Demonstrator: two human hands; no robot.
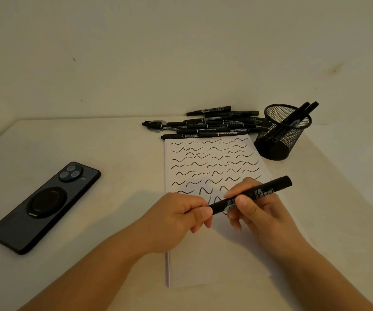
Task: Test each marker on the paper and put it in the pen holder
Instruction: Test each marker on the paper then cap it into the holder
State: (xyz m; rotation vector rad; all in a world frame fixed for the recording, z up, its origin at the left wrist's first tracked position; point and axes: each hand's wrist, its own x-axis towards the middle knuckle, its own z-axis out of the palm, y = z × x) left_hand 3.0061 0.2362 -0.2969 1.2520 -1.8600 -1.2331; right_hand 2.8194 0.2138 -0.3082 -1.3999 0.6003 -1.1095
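Over paper [203,254], marker [259,195] slants (up-right).

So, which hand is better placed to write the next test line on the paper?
Right. The right hand holds the marker by its barrel above the paper; the left hand only pinches its lower-left end, probably the cap.

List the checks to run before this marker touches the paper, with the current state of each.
1. Black marker held by both hands: ok; left hand pinches one end, right hand grips the barrel.
2. Cap off, tip exposed: cannot tell; the left fingers hide that end.
3. Blank space on the white squiggle-covered paper: ok, near part unmarked.
4. Black mesh pen holder upright, with room: ok.
5. Untested black markers in the pile clear of the writing area: ok.
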